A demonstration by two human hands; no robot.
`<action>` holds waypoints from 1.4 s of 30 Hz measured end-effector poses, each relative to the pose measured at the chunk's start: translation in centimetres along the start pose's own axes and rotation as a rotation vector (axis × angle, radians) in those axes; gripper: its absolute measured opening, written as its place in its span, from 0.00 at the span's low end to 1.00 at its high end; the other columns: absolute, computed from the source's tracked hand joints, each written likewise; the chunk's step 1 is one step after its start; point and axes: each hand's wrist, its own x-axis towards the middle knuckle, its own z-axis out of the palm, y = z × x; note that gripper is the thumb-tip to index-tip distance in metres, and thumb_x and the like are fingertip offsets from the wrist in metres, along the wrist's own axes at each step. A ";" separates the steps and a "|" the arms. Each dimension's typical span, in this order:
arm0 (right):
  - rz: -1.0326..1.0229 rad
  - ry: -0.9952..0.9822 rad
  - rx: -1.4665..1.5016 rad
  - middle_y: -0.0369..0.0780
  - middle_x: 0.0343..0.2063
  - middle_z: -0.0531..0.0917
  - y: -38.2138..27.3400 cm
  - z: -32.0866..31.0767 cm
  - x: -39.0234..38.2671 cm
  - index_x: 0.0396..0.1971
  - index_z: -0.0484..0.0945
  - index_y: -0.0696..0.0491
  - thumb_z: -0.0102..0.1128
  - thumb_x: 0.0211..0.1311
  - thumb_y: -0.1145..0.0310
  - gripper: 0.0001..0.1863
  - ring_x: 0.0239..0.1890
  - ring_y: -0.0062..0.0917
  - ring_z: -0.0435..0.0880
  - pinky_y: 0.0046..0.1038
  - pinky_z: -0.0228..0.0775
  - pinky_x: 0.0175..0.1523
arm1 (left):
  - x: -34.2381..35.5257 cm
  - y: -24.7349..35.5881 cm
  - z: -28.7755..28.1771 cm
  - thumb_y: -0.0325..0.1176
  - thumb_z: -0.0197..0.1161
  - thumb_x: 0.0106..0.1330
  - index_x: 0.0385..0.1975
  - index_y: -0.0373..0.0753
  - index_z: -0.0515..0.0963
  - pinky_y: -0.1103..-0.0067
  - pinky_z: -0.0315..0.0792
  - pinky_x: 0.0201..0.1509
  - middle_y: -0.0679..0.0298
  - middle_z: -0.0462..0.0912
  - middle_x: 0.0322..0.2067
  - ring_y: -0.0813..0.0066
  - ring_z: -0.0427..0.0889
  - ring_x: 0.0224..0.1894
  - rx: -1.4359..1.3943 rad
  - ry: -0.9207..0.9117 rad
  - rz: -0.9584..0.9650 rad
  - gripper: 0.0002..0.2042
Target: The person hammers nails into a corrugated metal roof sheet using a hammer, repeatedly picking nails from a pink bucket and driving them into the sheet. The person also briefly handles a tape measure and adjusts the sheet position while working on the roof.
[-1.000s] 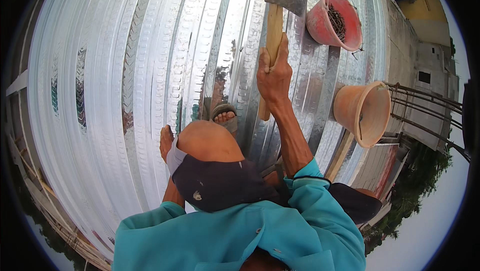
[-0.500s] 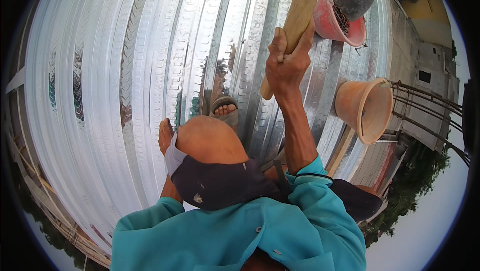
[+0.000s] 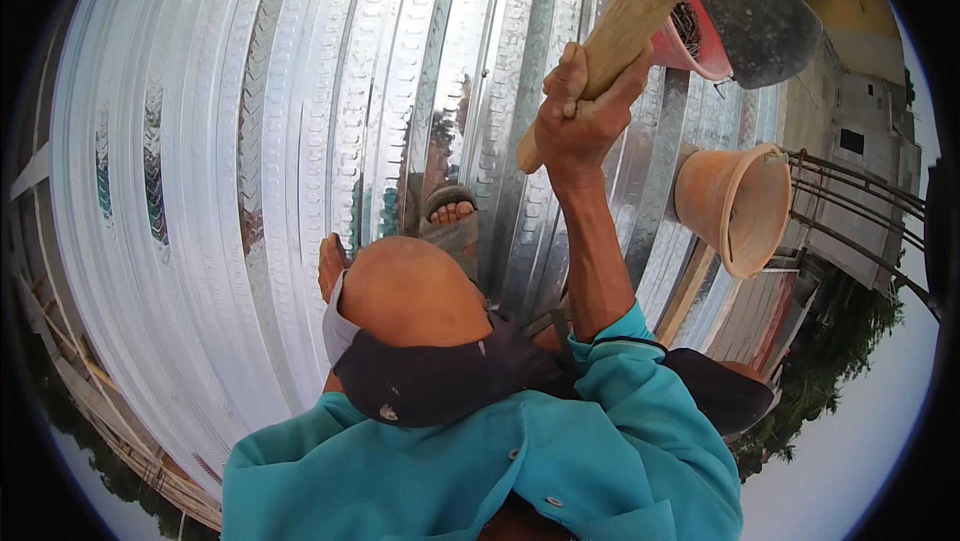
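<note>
My right hand (image 3: 585, 126) is raised and wrapped round the thick wooden handle of a hatchet-like tool (image 3: 635, 16). Its broad dark metal head points up and to the right. Low beside my bent knee, over the ribbed metal sheeting (image 3: 290, 141), is my left hand (image 3: 331, 266). The knee hides much of that hand, so whether its fingers hold anything cannot be made out. Partly behind the tool's head stands a red bucket (image 3: 715, 56) with a heap of thin dark metal pieces, perhaps nails.
An orange plastic bucket (image 3: 730, 211) lies tipped at the right, near several rusty reinforcing bars (image 3: 860, 181) that stick out past the edge. A wooden board (image 3: 688, 291) is below it. My sandalled foot (image 3: 450, 213) rests on the sheeting. Grey buildings and trees stand beyond.
My right hand has shifted slightly up, and the tool has tilted further to the right, covering more of the red bucket. The left hand stays beside the knee.
</note>
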 end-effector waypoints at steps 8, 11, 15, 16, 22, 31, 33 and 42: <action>0.676 -0.792 -0.422 0.66 0.33 0.83 5.9 -0.1 -8.2 0.71 0.53 0.67 0.54 0.72 0.67 0.35 0.35 0.60 0.86 0.53 0.77 0.41 | -1.1 -1.9 3.4 0.36 0.48 0.80 0.72 0.37 0.64 0.67 0.64 0.73 0.49 0.71 0.67 0.54 0.71 0.69 -0.063 0.082 0.159 0.23; 0.266 -0.313 -0.146 0.53 0.25 0.83 1.7 -0.4 -4.8 0.70 0.56 0.64 0.58 0.73 0.70 0.32 0.25 0.41 0.87 0.38 0.77 0.29 | -2.1 -0.5 1.2 0.36 0.48 0.79 0.72 0.37 0.64 0.67 0.64 0.73 0.49 0.71 0.67 0.54 0.71 0.69 -0.052 0.073 0.128 0.24; 0.132 -0.044 -0.067 0.53 0.25 0.81 0.6 0.2 -4.1 0.68 0.54 0.65 0.58 0.71 0.74 0.32 0.23 0.42 0.84 0.36 0.75 0.26 | -1.9 0.5 0.5 0.37 0.49 0.79 0.72 0.37 0.64 0.66 0.64 0.73 0.49 0.71 0.67 0.54 0.71 0.68 -0.048 0.053 0.133 0.24; 0.053 -0.047 -0.166 0.48 0.22 0.80 3.4 0.6 -7.5 0.68 0.53 0.65 0.57 0.72 0.74 0.31 0.21 0.33 0.83 0.33 0.75 0.25 | -1.6 0.7 0.5 0.37 0.49 0.79 0.72 0.37 0.65 0.66 0.64 0.73 0.49 0.71 0.67 0.54 0.71 0.68 -0.061 0.059 0.152 0.24; 0.677 -0.718 -0.408 0.65 0.32 0.83 5.9 0.0 -9.7 0.69 0.55 0.61 0.51 0.72 0.62 0.31 0.36 0.62 0.85 0.56 0.76 0.43 | -1.2 0.2 2.3 0.37 0.49 0.78 0.71 0.38 0.65 0.66 0.64 0.72 0.49 0.71 0.67 0.54 0.71 0.68 -0.074 0.057 0.192 0.24; 0.412 -0.507 -0.378 0.51 0.21 0.81 7.0 -0.2 -12.8 0.65 0.56 0.65 0.55 0.74 0.66 0.29 0.22 0.40 0.84 0.40 0.77 0.29 | -3.9 3.8 1.7 0.39 0.50 0.77 0.71 0.38 0.65 0.65 0.65 0.72 0.49 0.71 0.67 0.53 0.71 0.68 -0.144 0.019 0.220 0.25; 0.588 -0.711 -0.460 0.58 0.25 0.82 9.0 2.2 -12.5 0.65 0.57 0.65 0.55 0.73 0.64 0.30 0.28 0.52 0.86 0.48 0.76 0.35 | -2.3 2.8 2.2 0.39 0.51 0.77 0.71 0.38 0.65 0.65 0.65 0.72 0.49 0.71 0.67 0.53 0.71 0.68 -0.119 0.045 0.249 0.25; 0.154 0.057 -0.144 0.58 0.27 0.83 2.3 0.5 -5.0 0.62 0.60 0.68 0.58 0.71 0.68 0.28 0.26 0.53 0.86 0.46 0.78 0.30 | -4.8 4.4 1.6 0.40 0.52 0.76 0.70 0.39 0.66 0.64 0.65 0.71 0.49 0.71 0.66 0.52 0.71 0.68 -0.138 0.004 0.211 0.25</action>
